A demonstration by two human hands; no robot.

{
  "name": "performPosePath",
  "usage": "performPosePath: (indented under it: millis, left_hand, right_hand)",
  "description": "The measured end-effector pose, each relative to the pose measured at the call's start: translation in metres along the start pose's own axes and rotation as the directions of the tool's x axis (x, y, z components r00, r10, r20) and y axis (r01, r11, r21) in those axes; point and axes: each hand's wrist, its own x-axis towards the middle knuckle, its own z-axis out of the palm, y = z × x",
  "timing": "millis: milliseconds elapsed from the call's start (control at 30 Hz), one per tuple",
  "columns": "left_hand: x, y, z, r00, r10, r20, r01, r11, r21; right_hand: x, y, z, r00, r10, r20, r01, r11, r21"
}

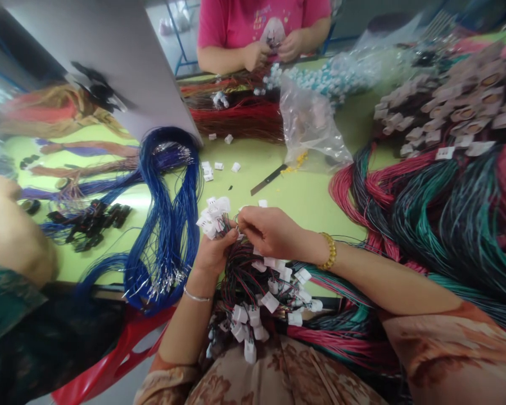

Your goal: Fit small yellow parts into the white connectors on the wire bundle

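Note:
My left hand [216, 251] is closed around a bunch of thin wires tipped with white plastic connectors [214, 217], which stick up above the fingers. Close beside it, my right hand [266, 229] has its fingertips pinched together at the wires near the left thumb. What sits in that pinch is too small to make out. Below both hands, dark and red wires [240, 270] hang toward my lap, with many white connectors [270, 302] at their ends. A white connector [262, 203] lies on the table just behind my right hand.
Blue wires [164, 208] with metal tips lie left, near black connectors [96, 222]. A knife [269, 180] and a clear plastic bag [310, 121] lie ahead. Red, green and black wire bundles [430, 202] fill the right. A co-worker in a pink shirt [236, 28] sits opposite; another person's arm [12, 236] is left.

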Motion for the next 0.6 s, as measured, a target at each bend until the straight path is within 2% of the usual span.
performPosePath:
  millis: [167,267,333,500,600]
  left_hand:
    - [-0.003,0.001,0.007,0.998,0.063,-0.017,-0.063,0.998,0.006]
    - [-0.005,0.001,0.013,0.994,0.107,-0.019,-0.106,0.994,0.021]
    - [-0.004,0.001,0.016,0.990,0.137,-0.044,-0.137,0.991,0.004]
    - [-0.001,-0.003,0.016,0.967,0.175,-0.188,-0.187,0.981,-0.048]
    - [0.001,-0.006,0.015,0.958,0.176,-0.228,-0.192,0.980,-0.050]
  right_hand:
    - [-0.001,0.002,0.003,0.992,0.065,0.111,-0.048,0.987,-0.155]
    - [-0.002,0.003,0.006,0.984,0.060,0.167,-0.020,0.972,-0.234]
    - [-0.005,0.000,0.010,0.984,0.073,0.160,-0.029,0.965,-0.261]
    - [-0.016,-0.009,0.036,0.986,0.156,0.059,-0.130,0.941,-0.313]
    - [-0.018,-0.008,0.049,0.985,0.162,0.064,-0.135,0.940,-0.314]
